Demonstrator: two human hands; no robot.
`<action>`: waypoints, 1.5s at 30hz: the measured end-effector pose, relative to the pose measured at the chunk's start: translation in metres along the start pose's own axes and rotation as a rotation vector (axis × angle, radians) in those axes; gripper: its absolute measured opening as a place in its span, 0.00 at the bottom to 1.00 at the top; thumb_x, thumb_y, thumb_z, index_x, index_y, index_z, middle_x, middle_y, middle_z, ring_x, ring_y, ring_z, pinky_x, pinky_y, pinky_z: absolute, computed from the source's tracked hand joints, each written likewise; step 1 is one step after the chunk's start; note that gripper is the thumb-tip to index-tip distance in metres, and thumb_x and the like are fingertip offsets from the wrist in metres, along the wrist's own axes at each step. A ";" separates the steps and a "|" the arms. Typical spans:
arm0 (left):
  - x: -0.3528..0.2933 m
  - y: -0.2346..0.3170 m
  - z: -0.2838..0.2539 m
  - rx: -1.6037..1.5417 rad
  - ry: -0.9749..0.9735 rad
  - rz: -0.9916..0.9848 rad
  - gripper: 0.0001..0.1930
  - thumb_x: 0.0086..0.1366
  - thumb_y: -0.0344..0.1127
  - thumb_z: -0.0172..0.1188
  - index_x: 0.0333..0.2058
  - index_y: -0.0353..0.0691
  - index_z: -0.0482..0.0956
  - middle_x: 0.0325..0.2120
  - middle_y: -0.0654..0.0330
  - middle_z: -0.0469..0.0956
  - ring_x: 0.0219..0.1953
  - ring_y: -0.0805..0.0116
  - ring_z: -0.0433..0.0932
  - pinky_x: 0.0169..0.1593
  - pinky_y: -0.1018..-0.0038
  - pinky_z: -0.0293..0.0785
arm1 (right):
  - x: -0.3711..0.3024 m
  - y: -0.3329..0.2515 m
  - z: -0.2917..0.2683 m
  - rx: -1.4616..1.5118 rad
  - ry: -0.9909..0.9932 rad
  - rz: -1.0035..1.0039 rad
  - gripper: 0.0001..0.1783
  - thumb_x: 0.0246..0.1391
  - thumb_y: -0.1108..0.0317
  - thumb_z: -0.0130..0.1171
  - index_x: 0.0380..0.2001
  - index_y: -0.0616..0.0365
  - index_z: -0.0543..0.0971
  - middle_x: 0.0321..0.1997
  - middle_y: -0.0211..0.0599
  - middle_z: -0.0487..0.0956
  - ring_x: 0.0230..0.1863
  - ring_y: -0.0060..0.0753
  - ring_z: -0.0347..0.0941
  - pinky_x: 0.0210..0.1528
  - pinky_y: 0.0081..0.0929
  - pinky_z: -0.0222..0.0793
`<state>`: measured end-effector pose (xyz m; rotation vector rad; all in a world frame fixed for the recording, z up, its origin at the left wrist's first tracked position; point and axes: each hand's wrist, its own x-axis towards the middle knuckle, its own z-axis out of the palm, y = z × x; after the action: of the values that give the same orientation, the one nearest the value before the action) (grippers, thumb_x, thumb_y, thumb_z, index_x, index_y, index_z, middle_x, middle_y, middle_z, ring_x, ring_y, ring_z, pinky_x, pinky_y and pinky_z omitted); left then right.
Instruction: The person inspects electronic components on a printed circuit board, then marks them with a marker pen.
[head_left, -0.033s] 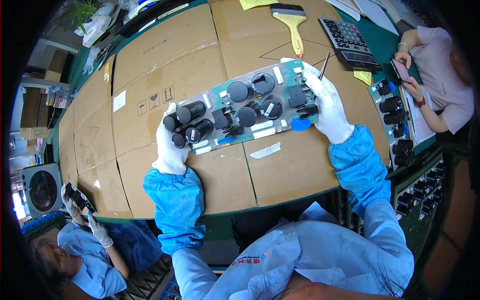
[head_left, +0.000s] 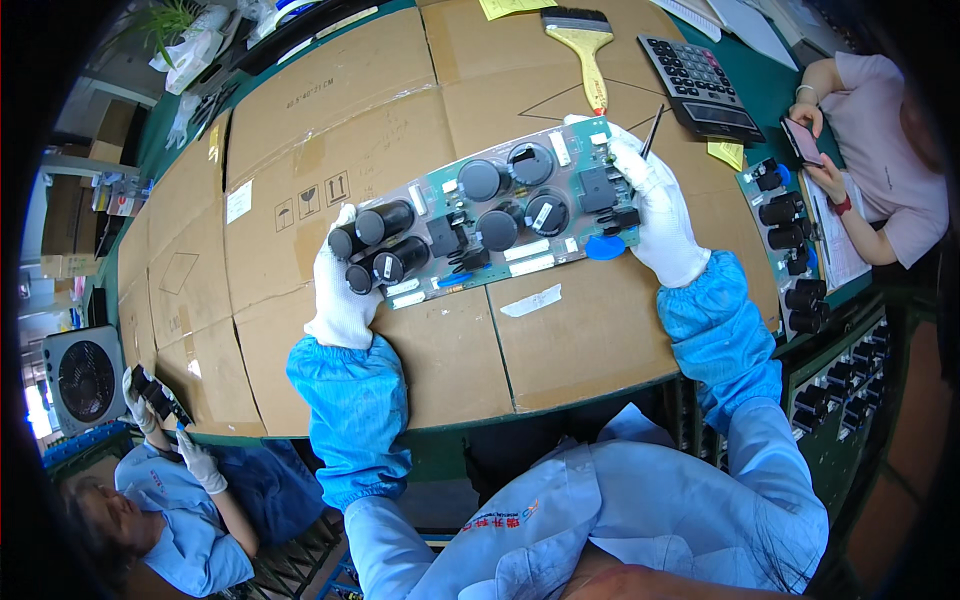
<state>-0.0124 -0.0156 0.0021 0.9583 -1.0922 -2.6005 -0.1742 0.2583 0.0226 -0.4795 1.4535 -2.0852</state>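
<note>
A green circuit board [head_left: 432,187] with several black cylindrical capacitors is held up, slightly tilted, over flattened cardboard [head_left: 440,365]. My left hand [head_left: 338,290], in a white glove, grips its left end beside two pairs of lying capacitors. Gloved in white too, my right hand [head_left: 660,210] grips the right end, near a blue disc-shaped component [head_left: 604,247]. A thin, dark, pointed tool [head_left: 654,130] juts up from behind the right hand's fingers; its lower part is hidden.
Beyond the board lie a paint brush [head_left: 588,60] and a calculator [head_left: 699,88]. Another circuit board [head_left: 785,240] sits at the right, near a person holding a phone [head_left: 803,143]. At lower left, a gloved co-worker holds a dark part [head_left: 160,396] near a fan [head_left: 85,380].
The board has shifted very slightly to the right, along with the tool by my right hand. Both hands keep their grip.
</note>
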 end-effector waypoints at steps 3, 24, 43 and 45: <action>-0.010 0.001 0.012 0.010 0.095 0.033 0.21 0.69 0.48 0.50 0.48 0.36 0.75 0.45 0.51 0.77 0.44 0.57 0.79 0.46 0.63 0.80 | 0.000 -0.001 -0.004 0.091 0.061 0.002 0.24 0.65 0.61 0.46 0.59 0.66 0.68 0.58 0.39 0.73 0.56 0.26 0.71 0.58 0.24 0.66; -0.018 -0.012 0.011 1.033 -0.021 1.351 0.31 0.43 0.34 0.77 0.48 0.35 0.75 0.41 0.48 0.77 0.41 0.56 0.79 0.45 0.67 0.76 | 0.028 0.004 -0.032 0.100 -0.185 0.527 0.28 0.68 0.52 0.36 0.58 0.64 0.67 0.52 0.51 0.78 0.40 0.36 0.81 0.34 0.24 0.78; -0.034 -0.014 0.011 1.310 -0.159 1.579 0.41 0.43 0.37 0.78 0.55 0.35 0.66 0.47 0.41 0.74 0.50 0.43 0.76 0.55 0.54 0.73 | 0.007 -0.005 -0.013 0.097 0.026 0.071 0.20 0.67 0.55 0.41 0.46 0.58 0.74 0.33 0.35 0.79 0.26 0.25 0.75 0.24 0.21 0.71; -0.026 -0.023 0.016 0.942 -0.081 1.487 0.33 0.50 0.44 0.74 0.49 0.29 0.71 0.44 0.46 0.77 0.44 0.53 0.78 0.48 0.66 0.76 | 0.014 -0.016 -0.017 -0.275 -0.112 0.157 0.26 0.66 0.53 0.39 0.47 0.67 0.72 0.36 0.45 0.81 0.22 0.27 0.74 0.23 0.19 0.70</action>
<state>-0.0002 0.0200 0.0079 -0.0762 -1.9653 -0.8848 -0.1987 0.2661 0.0316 -0.5585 1.6620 -1.7183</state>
